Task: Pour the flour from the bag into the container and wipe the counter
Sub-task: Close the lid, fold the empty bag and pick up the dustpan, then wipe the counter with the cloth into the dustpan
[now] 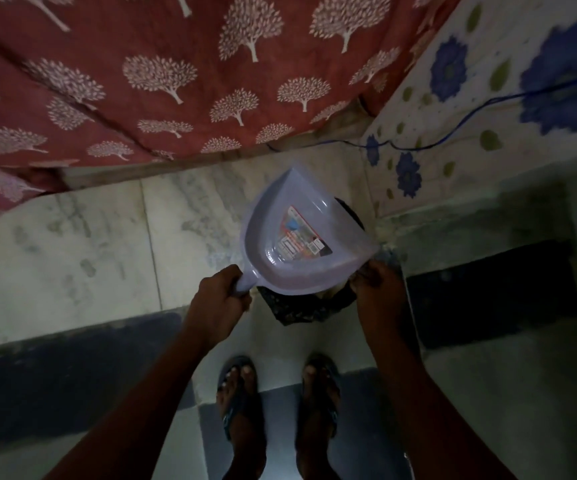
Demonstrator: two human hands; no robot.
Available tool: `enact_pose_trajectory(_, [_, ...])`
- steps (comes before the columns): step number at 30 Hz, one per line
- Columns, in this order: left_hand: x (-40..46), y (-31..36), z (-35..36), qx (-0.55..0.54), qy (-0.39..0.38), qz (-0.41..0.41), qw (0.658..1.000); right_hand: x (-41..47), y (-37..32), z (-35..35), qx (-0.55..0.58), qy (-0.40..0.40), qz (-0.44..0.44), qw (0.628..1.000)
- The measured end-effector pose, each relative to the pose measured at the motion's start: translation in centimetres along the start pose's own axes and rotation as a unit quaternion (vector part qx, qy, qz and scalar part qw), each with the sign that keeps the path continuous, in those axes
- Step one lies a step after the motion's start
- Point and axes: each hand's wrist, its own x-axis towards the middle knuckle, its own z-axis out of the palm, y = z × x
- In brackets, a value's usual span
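Note:
A pale lilac plastic dustpan (290,237) with a printed label inside is held over a dark bin lined with a black bag (301,308) on the floor. My left hand (219,297) grips the dustpan's short handle at its lower left. My right hand (375,284) pinches the bag's edge at the dustpan's right corner. The bin is mostly hidden under the dustpan. No flour bag, container or counter is in view.
A red curtain (141,81) with white tree prints hangs at the back. A wall of blue-flower tiles (488,98) with a blue cable stands at right. My feet in sandals (280,410) stand on a floor of pale and dark tiles.

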Motion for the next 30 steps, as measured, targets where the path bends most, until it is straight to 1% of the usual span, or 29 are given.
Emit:
enact_pose_trajectory(2, [-1.7, 1.6, -0.7, 0.017, 0.007, 0.008, 1.000, -2.4, -1.2, -2.2, 0.033, -0.003, 0.028, 0.999])
enact_pose_trajectory(5, [-5.9, 5.8, -2.7, 0.040, 0.031, 0.050, 0.997, -6.5, -3.6, -6.1, 0.086, 0.046, 0.028, 0.995])
enact_pose_trajectory(8, [-11.2, 10.3, -5.4, 0.079, 0.033, 0.082, 0.993, -10.8, -5.9, -10.2, 0.094, 0.068, 0.018, 0.993])
enact_pose_trajectory(13, [-20.9, 17.7, -9.9, 0.132, 0.040, 0.110, 0.984, -20.6, -12.4, -18.0, 0.114, 0.086, -0.048, 0.989])
enact_pose_trajectory(17, [-27.5, 22.0, -12.7, 0.142, 0.047, 0.105, 0.983, -27.9, -17.1, -23.7, 0.146, 0.122, -0.054, 0.980])
enact_pose_trajectory(21, [-33.4, 25.0, -15.1, 0.166, 0.033, 0.119, 0.978, -34.9, -20.8, -29.2, 0.138, 0.136, -0.074, 0.978])
enact_pose_trajectory(26, [-37.0, 27.3, -15.9, 0.217, 0.023, 0.137, 0.966, -39.6, -23.4, -34.2, 0.168, 0.144, -0.122, 0.968])
enact_pose_trajectory(28, [-37.7, 28.5, -15.4, 0.234, 0.022, 0.140, 0.962, -40.4, -24.4, -36.2, 0.182, 0.169, -0.153, 0.957])
enact_pose_trajectory(30, [-38.2, 30.1, -14.6, 0.244, 0.019, 0.148, 0.958, -40.5, -25.1, -38.6, 0.151, 0.212, -0.198, 0.945])
